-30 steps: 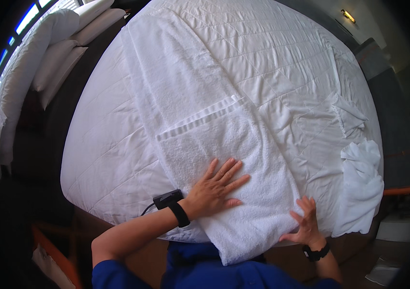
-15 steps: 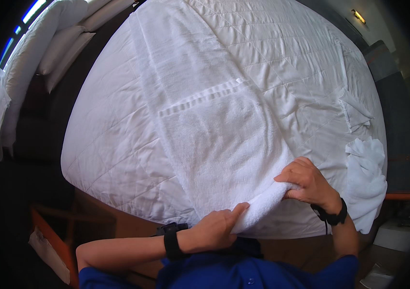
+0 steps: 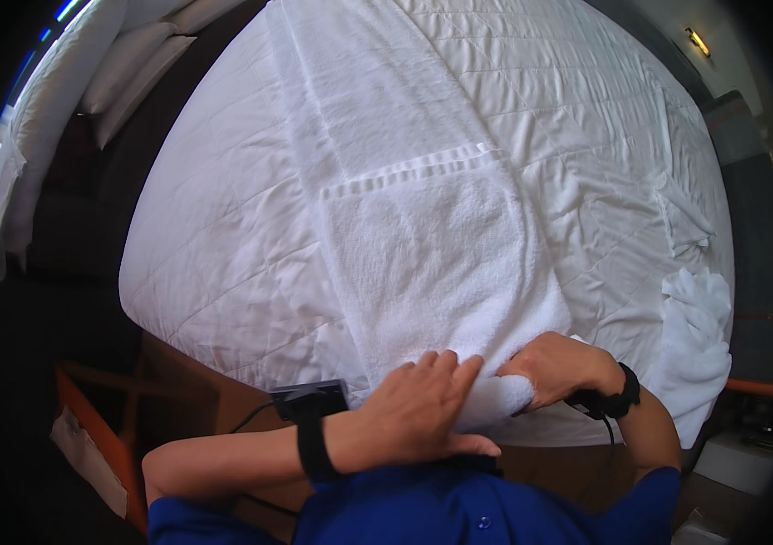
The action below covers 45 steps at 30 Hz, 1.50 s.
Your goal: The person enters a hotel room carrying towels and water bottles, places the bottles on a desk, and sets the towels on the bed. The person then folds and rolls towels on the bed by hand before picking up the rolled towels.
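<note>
A long white terry towel (image 3: 432, 245), folded lengthwise with a ribbed band across it, stretches over the bed toward the far edge. Its near end is turned into a thick roll at the bed's front edge. My left hand (image 3: 418, 404) lies over the left part of that roll, fingers stretched out and thumb apart on the near side. At the right end of the roll, my right hand (image 3: 566, 368) has its fingers bent around the towel; the fingertips are partly hidden.
The bed has a white quilted cover (image 3: 214, 245). On its right edge lies a crumpled white cloth (image 3: 695, 354), with another white cloth (image 3: 684, 222) behind it. White pillows (image 3: 137, 86) are stacked at the far left. An orange-edged wooden piece (image 3: 100, 445) stands at the lower left.
My left hand has gone from gripping the towel's edge to lying stretched over the roll. My right hand has come lower and curled around the roll's end. The view has shifted slightly.
</note>
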Available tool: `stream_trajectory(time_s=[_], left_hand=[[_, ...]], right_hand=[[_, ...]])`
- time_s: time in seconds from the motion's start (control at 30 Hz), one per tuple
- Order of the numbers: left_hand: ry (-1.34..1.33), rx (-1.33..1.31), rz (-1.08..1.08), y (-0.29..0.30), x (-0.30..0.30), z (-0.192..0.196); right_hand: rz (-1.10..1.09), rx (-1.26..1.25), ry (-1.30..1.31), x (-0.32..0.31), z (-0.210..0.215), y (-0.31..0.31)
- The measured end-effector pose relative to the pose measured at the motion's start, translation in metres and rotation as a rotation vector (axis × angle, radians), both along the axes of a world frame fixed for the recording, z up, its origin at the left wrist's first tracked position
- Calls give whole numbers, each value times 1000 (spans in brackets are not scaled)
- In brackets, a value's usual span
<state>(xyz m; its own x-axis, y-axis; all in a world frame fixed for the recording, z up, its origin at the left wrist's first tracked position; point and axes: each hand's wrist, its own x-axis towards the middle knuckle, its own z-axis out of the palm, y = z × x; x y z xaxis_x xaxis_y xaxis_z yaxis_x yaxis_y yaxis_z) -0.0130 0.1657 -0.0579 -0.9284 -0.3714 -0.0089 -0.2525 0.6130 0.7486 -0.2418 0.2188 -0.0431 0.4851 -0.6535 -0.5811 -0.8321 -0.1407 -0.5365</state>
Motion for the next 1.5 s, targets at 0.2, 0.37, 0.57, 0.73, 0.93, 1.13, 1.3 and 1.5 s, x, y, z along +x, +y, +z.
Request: stream_trajectory(time_s=[0.2, 0.37, 0.57, 0.73, 0.93, 1.13, 1.3, 1.5], left_hand=[[-333, 529, -113, -3, -22, -48], [-379, 1103, -209, -39, -23, -49], [-114, -328, 11, -14, -32, -9], [-269, 312, -214, -64, -31, -48], [-394, 805, -236, -112, -37, -29], [-198, -800, 281, -46, -33, -27], [-155, -180, 164, -94, -23, -34], [39, 832, 128, -198, 25, -33]], right_hand=[[14, -425, 135, 22, 24, 10], [23, -762, 190, 26, -27, 21], [6, -219, -44, 2, -16, -42], [15, -501, 41, 24, -8, -34], [-7, -888, 210, 26, -28, -47], [68, -306, -132, 7, -11, -122], [-35, -808, 255, 41, -2, -75], [-33, -768, 183, 21, -1, -132]])
